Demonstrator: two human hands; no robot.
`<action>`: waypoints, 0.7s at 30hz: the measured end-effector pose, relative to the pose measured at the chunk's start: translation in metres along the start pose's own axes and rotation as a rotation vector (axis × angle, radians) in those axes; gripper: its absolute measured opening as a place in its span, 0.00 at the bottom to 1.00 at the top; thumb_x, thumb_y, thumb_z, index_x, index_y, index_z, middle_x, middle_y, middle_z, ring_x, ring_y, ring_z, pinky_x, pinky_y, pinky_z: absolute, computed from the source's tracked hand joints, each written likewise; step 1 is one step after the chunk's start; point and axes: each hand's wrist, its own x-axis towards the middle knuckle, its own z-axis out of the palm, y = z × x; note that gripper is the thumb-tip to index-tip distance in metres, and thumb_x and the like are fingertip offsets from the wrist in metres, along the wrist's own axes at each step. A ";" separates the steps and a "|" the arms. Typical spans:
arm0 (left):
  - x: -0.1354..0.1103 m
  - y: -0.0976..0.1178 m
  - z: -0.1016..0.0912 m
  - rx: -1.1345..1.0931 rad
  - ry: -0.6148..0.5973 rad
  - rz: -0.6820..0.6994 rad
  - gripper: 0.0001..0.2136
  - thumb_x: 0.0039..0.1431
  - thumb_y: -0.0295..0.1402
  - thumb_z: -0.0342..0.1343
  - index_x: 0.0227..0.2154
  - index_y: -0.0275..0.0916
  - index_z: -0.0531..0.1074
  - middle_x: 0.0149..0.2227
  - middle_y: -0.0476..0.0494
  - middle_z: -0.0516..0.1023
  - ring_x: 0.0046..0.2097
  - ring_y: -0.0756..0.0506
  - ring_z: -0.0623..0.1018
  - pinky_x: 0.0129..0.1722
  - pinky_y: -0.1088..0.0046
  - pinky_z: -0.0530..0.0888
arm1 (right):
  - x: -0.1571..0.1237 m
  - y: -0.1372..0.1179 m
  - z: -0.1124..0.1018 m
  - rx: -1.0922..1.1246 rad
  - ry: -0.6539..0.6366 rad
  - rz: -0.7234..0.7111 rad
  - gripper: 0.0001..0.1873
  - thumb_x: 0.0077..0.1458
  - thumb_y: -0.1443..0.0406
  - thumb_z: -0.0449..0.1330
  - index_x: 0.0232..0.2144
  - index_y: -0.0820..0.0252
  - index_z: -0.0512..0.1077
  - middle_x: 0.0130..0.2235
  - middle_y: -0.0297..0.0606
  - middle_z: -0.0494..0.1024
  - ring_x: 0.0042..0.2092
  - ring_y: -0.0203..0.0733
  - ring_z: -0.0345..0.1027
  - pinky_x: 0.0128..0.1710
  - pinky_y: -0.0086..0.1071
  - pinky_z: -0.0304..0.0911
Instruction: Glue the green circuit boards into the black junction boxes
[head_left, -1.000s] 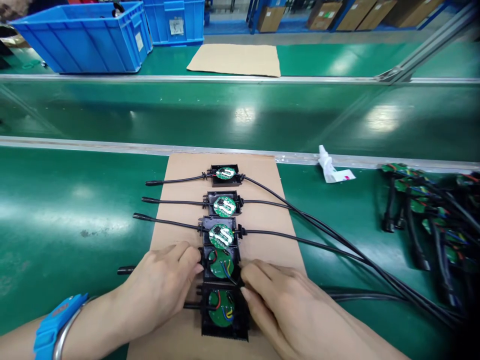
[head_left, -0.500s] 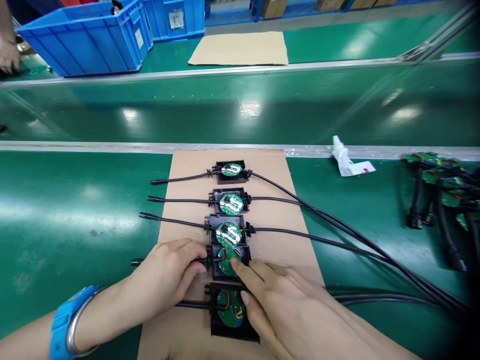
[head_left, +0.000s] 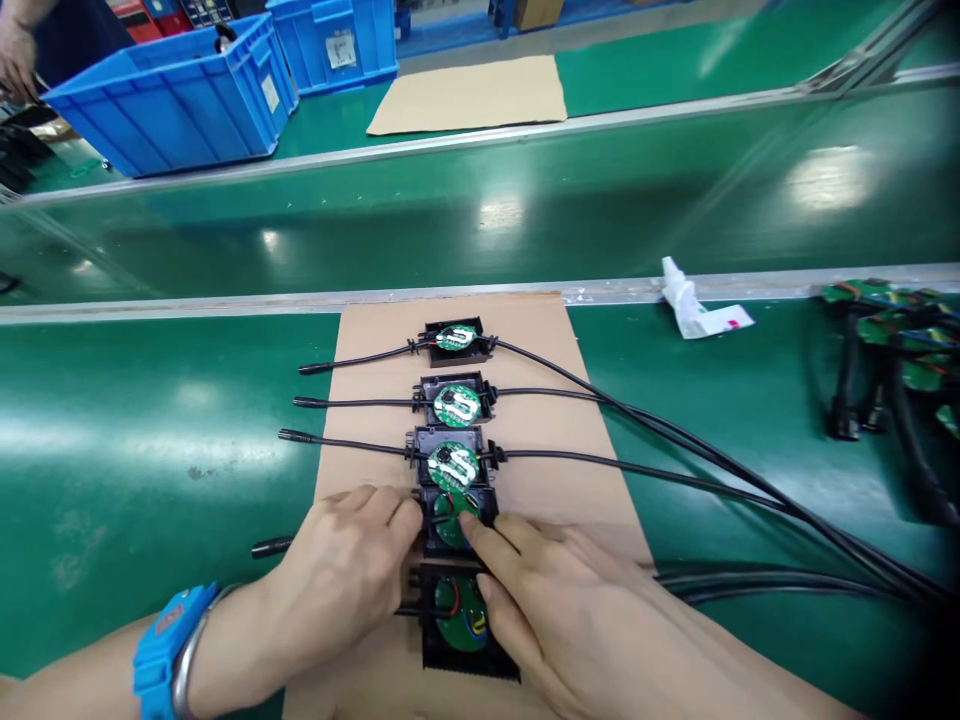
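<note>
Several black plastic cases (head_left: 455, 351) with round green circuit boards (head_left: 453, 466) stand in a column on a cardboard sheet (head_left: 555, 500). Black cables run out of both sides of the upper cases. My left hand (head_left: 352, 550) is closed around the cable (head_left: 271, 547) at the left end of the fourth case, hiding part of it. The index finger of my right hand (head_left: 559, 590) rests on that case's green board (head_left: 454, 522); its fingers are stretched out, the thumb beside the nearest case (head_left: 469, 655). Red, blue and yellow wires show on the nearest board (head_left: 459, 615).
More wired boards (head_left: 900, 325) are heaped at the right, near a crumpled white paper (head_left: 697, 310). Long black cables (head_left: 750, 490) trail to the lower right. Across a metal rail are blue bins (head_left: 180, 120), a cardboard piece (head_left: 472, 95) and another person's hand (head_left: 16, 60).
My left hand has turned and closed over the cable beside the fourth case, its knuckles now against the case. My right hand stays on the board. The view has shifted slightly.
</note>
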 end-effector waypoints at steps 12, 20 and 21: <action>-0.017 0.012 0.003 0.199 0.065 0.068 0.22 0.58 0.19 0.41 0.55 0.29 0.62 0.50 0.34 0.75 0.47 0.41 0.76 0.43 0.65 0.77 | -0.002 -0.003 0.004 -0.073 0.071 -0.004 0.22 0.56 0.66 0.50 0.50 0.69 0.72 0.33 0.45 0.78 0.30 0.47 0.72 0.30 0.38 0.64; -0.014 0.023 0.001 0.264 -0.119 0.102 0.24 0.54 0.23 0.48 0.55 0.23 0.64 0.49 0.29 0.74 0.45 0.36 0.77 0.38 0.63 0.78 | 0.000 -0.002 -0.013 0.162 -0.029 0.114 0.11 0.58 0.66 0.50 0.38 0.59 0.71 0.36 0.40 0.78 0.35 0.46 0.72 0.34 0.35 0.62; -0.012 0.021 -0.003 0.202 -0.139 0.073 0.24 0.55 0.24 0.49 0.56 0.26 0.64 0.47 0.32 0.75 0.43 0.38 0.77 0.37 0.64 0.78 | -0.001 -0.001 -0.016 0.206 -0.054 0.126 0.09 0.57 0.66 0.51 0.38 0.57 0.70 0.35 0.38 0.77 0.36 0.45 0.71 0.33 0.34 0.61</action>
